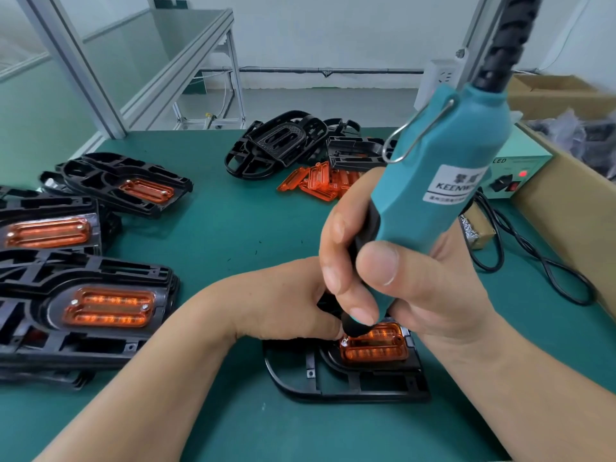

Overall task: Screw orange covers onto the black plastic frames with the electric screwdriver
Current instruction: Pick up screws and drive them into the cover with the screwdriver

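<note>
Ribbed, translucent orange cover (375, 348) sits in black frame (333, 385), near centre of green worktop (226, 235). Right grip (400, 281) clamped on teal electric screwdriver (443, 155), tip at cover's left screw. Left grip (286, 298) curled on frame. Finished frames (83, 311) crowd left edge w/ open room btwn.

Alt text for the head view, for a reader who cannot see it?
A right hand grips a teal electric screwdriver, its tip at a corner screw of an orange cover seated in a black plastic frame that the left hand steadies. Finished frames lie at left on the green table; loose orange covers and bare frames lie farther back.
</note>
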Available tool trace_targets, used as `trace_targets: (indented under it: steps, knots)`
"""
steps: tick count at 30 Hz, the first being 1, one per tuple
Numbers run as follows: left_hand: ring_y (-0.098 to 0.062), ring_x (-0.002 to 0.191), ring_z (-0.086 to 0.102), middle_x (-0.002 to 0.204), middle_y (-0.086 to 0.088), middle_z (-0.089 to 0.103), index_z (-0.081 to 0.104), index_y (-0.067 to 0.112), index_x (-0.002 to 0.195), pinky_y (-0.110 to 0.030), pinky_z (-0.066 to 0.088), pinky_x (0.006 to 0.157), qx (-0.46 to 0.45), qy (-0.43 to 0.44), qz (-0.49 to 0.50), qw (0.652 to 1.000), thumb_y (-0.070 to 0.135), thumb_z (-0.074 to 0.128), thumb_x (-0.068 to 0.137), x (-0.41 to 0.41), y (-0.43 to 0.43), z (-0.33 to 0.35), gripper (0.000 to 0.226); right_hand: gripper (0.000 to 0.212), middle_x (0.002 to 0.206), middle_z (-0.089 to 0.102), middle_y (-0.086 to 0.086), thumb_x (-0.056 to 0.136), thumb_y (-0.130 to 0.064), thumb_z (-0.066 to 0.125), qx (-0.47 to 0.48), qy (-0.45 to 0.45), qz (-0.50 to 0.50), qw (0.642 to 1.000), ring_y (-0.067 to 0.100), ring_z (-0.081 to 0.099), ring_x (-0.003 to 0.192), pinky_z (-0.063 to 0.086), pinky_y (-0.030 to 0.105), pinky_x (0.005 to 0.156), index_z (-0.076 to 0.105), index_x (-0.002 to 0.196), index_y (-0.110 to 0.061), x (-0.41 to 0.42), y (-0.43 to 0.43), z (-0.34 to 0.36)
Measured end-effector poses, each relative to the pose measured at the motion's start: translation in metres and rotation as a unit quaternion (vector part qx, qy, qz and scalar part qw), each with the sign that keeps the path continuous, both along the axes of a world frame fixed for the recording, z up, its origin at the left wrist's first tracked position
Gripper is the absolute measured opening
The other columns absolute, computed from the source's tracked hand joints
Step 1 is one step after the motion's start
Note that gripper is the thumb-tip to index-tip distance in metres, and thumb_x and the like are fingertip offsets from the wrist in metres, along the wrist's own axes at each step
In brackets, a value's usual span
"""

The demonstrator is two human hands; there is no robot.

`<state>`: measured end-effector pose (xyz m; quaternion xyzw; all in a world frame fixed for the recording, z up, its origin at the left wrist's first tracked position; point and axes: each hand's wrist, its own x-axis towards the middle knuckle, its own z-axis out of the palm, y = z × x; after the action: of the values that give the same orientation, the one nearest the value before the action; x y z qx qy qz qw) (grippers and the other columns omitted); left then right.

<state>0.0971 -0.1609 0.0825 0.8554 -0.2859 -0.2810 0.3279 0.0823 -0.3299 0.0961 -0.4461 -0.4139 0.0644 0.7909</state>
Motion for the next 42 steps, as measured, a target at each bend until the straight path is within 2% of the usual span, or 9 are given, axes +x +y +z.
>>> trace_targets:
  steps: [4, 6, 8, 12, 22, 28, 33, 37, 42]
  knots:
    - [0.006, 0.087, 0.064, 0.091, 0.024, 0.069, 0.068, 0.029, 0.091, -0.010, 0.048, 0.076, -0.019, 0.012, -0.019, 1.000, 0.008, 0.073, 0.092, 0.002, 0.006, 0.000, 0.022, 0.025, 0.071, 0.058, 0.026, 0.095, -0.026, 0.077, -0.010, 0.028, -0.014, 0.999, 0.014, 0.057, 0.048, 0.046, 0.027, 0.052, 0.063, 0.104, -0.007, 0.003, -0.001, 0.001]
    - [-0.002, 0.109, 0.065, 0.114, 0.012, 0.070, 0.073, 0.012, 0.110, -0.023, 0.051, 0.097, -0.028, 0.022, -0.034, 0.999, 0.009, 0.076, 0.092, 0.003, 0.007, 0.000, 0.019, 0.025, 0.077, 0.065, 0.014, 0.094, -0.027, 0.077, -0.013, 0.040, -0.018, 0.999, 0.016, 0.054, 0.045, 0.045, 0.027, 0.050, 0.063, 0.104, -0.009, 0.005, -0.001, 0.002]
    - [-0.012, 0.118, 0.064, 0.123, 0.005, 0.068, 0.072, 0.007, 0.115, -0.039, 0.049, 0.106, -0.035, 0.015, -0.031, 0.999, 0.010, 0.078, 0.091, 0.004, 0.006, -0.001, 0.025, 0.025, 0.078, 0.066, 0.011, 0.094, -0.027, 0.076, -0.011, 0.049, -0.028, 0.998, 0.017, 0.052, 0.044, 0.044, 0.025, 0.048, 0.063, 0.104, -0.009, 0.007, -0.002, 0.003]
    - [-0.018, 0.112, 0.069, 0.116, 0.004, 0.072, 0.076, 0.011, 0.110, -0.048, 0.051, 0.104, -0.038, 0.017, -0.032, 0.999, 0.013, 0.077, 0.093, 0.005, 0.005, -0.002, 0.018, 0.027, 0.077, 0.066, 0.011, 0.093, -0.029, 0.077, -0.005, 0.068, -0.048, 0.996, 0.017, 0.052, 0.042, 0.044, 0.024, 0.047, 0.062, 0.103, -0.009, 0.009, -0.003, 0.002]
    - [-0.006, 0.102, 0.067, 0.103, 0.016, 0.070, 0.078, 0.016, 0.094, -0.041, 0.052, 0.101, -0.031, 0.034, -0.035, 0.998, 0.017, 0.082, 0.090, 0.005, 0.005, -0.003, 0.006, 0.030, 0.077, 0.066, 0.010, 0.091, -0.027, 0.078, 0.007, 0.075, -0.046, 0.996, 0.016, 0.053, 0.042, 0.044, 0.024, 0.045, 0.059, 0.102, -0.007, 0.014, -0.007, -0.001]
    - [-0.001, 0.112, 0.061, 0.112, 0.020, 0.061, 0.081, 0.029, 0.091, -0.035, 0.045, 0.106, -0.038, 0.023, -0.033, 0.998, 0.020, 0.086, 0.086, 0.006, 0.007, -0.005, 0.011, 0.027, 0.078, 0.064, 0.007, 0.091, -0.024, 0.073, 0.091, 0.109, -0.049, 0.989, 0.011, 0.056, 0.045, 0.041, 0.021, 0.042, 0.056, 0.103, -0.007, 0.026, -0.022, 0.006]
    - [0.005, 0.125, 0.056, 0.124, 0.027, 0.057, 0.082, 0.035, 0.089, -0.036, 0.042, 0.113, -0.027, 0.003, -0.030, 0.999, 0.023, 0.087, 0.085, 0.006, 0.007, -0.010, 0.013, 0.008, 0.077, 0.063, 0.003, 0.101, -0.020, 0.052, 0.118, 0.139, -0.139, 0.973, 0.009, 0.052, 0.046, 0.039, 0.022, 0.042, 0.054, 0.099, -0.012, 0.038, -0.034, 0.010]
    - [0.009, 0.124, 0.056, 0.130, 0.028, 0.057, 0.082, 0.039, 0.088, -0.035, 0.043, 0.111, -0.020, -0.004, -0.034, 0.999, 0.027, 0.086, 0.085, 0.005, 0.008, -0.009, 0.013, 0.019, 0.078, 0.061, 0.004, 0.108, -0.024, 0.044, 0.138, 0.179, -0.176, 0.958, 0.009, 0.051, 0.048, 0.039, 0.021, 0.045, 0.057, 0.097, -0.014, 0.044, -0.039, 0.009]
    - [0.010, 0.121, 0.056, 0.128, 0.029, 0.059, 0.081, 0.040, 0.088, -0.029, 0.042, 0.104, -0.020, -0.026, -0.038, 0.999, 0.031, 0.084, 0.086, 0.005, 0.008, -0.009, 0.010, 0.016, 0.086, 0.066, 0.006, 0.106, -0.029, 0.059, 0.039, 0.203, -0.245, 0.947, 0.012, 0.052, 0.050, 0.041, 0.024, 0.046, 0.056, 0.101, -0.014, 0.053, -0.054, 0.013]
